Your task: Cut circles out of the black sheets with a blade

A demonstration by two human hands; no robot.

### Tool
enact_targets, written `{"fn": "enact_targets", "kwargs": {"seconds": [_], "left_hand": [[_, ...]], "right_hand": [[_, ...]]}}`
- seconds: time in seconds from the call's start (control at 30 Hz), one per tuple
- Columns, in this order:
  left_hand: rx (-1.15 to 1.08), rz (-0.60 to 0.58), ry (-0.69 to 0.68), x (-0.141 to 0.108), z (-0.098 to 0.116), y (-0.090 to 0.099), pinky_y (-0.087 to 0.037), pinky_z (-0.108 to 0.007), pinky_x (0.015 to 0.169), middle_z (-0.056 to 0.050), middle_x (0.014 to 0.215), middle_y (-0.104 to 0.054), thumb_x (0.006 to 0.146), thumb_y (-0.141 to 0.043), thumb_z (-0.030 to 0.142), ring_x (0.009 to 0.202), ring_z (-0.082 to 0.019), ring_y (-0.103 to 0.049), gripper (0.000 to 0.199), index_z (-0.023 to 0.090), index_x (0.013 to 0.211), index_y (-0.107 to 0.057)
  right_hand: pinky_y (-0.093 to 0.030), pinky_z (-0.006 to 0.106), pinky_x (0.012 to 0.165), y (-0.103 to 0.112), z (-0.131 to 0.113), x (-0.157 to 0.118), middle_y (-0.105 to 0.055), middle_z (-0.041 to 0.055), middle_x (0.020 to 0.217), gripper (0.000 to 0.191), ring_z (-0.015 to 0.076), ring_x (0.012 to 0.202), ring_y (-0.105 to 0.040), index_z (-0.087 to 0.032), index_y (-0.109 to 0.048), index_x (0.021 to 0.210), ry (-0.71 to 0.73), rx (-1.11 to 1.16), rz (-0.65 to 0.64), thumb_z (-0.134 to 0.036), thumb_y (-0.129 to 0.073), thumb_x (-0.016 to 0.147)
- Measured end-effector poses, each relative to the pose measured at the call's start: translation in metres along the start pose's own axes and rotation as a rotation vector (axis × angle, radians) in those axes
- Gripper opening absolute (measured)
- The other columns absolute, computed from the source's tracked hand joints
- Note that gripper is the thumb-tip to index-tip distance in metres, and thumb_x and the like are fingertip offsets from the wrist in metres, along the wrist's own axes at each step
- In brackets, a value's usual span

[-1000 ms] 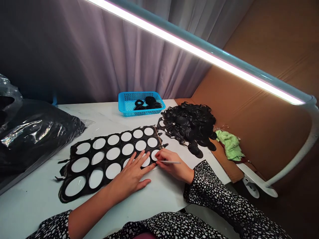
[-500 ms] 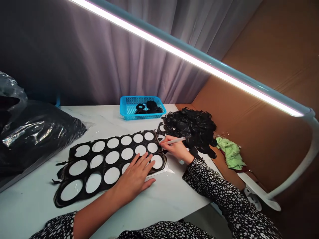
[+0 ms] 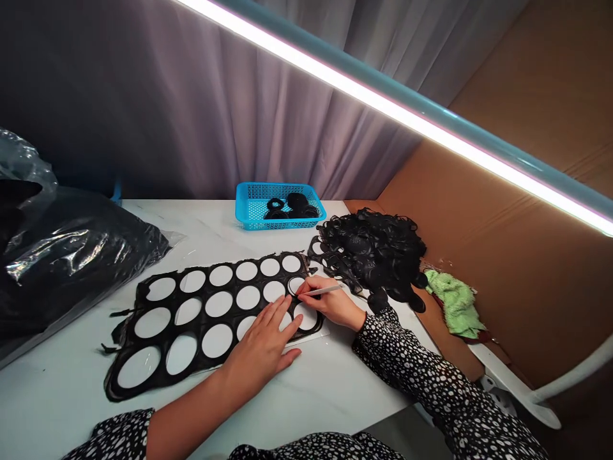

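A black sheet (image 3: 234, 288) with rows of large round holes lies flat on the white table, white showing through the holes. My left hand (image 3: 261, 332) rests on its right part, fingers spread and stretched, covering some of the holes. My right hand (image 3: 338, 305) pinches a slim white pen-like tool (image 3: 324, 290). The tool's tip is at the edge of a hole in the middle row, at the sheet's right end. A thin black rim shows inside that hole; my fingers partly hide it.
Behind the sheet stands a blue basket (image 3: 244, 217) with black rings in it. A heap of black scraps (image 3: 373, 249) lies to the right, near a green cloth (image 3: 454, 303). A plastic bag of black material (image 3: 81, 249) fills the left. A lit tube lamp (image 3: 383, 102) hangs overhead.
My right hand has moved with the tool from the sheet's right edge slightly down and left, onto the end hole of the middle row. My left hand stays on the sheet.
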State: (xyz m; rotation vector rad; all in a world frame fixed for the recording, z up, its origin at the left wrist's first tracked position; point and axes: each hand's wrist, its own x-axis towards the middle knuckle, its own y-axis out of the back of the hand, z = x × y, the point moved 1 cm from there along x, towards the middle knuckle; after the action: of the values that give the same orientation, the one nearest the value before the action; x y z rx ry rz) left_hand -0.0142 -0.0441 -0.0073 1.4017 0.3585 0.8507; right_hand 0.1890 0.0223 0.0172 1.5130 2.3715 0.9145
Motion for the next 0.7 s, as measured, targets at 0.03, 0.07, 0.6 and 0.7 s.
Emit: {"fn": "enact_targets", "kwargs": {"seconds": [0.03,0.07,0.6,0.7], "left_hand": [[0.008,-0.008,0.005,0.000,-0.001,0.000,-0.036,-0.052,0.111,-0.018,0.152,-0.039,0.083,-0.072,0.034,0.142,-0.035,-0.034,0.058,0.023,0.136,-0.051],[0.011,-0.019,0.006,0.001,-0.001,0.001,-0.036,-0.054,0.111,-0.018,0.152,-0.040,0.082,-0.074,0.034,0.142,-0.036,-0.034,0.058,0.024,0.135,-0.052],[-0.110,-0.076,-0.039,0.010,0.004,0.030,-0.038,-0.053,0.111,-0.012,0.150,-0.045,0.091,-0.063,0.041,0.143,-0.033,-0.034,0.053,0.026,0.139,-0.049],[-0.063,-0.042,0.007,0.029,-0.010,0.023,-0.037,-0.050,0.112,-0.018,0.149,-0.045,0.093,-0.060,0.040,0.141,-0.032,-0.037,0.058,0.015,0.142,-0.045]], "right_hand": [[-0.045,0.028,0.075,-0.003,-0.001,-0.002,-0.070,0.0034,0.088,0.009,0.0172,0.081,-0.060,-0.020,-0.060,0.080,0.037,-0.063,-0.004,-0.020,-0.061,0.089],[-0.045,0.030,0.077,-0.006,-0.001,-0.003,-0.070,0.0048,0.091,0.007,0.0183,0.084,-0.060,-0.020,-0.061,0.084,0.081,-0.143,-0.014,-0.020,-0.059,0.090],[-0.042,0.026,0.057,0.082,0.044,0.049,-0.065,0.0029,0.070,0.023,0.0147,0.062,-0.055,-0.020,-0.052,0.065,-0.204,-0.103,0.547,-0.034,-0.059,0.082],[-0.049,0.026,0.056,0.054,0.035,0.054,-0.066,0.0036,0.076,0.029,0.0160,0.068,-0.061,-0.021,-0.050,0.067,-0.272,0.284,0.374,-0.042,-0.067,0.076]]}}
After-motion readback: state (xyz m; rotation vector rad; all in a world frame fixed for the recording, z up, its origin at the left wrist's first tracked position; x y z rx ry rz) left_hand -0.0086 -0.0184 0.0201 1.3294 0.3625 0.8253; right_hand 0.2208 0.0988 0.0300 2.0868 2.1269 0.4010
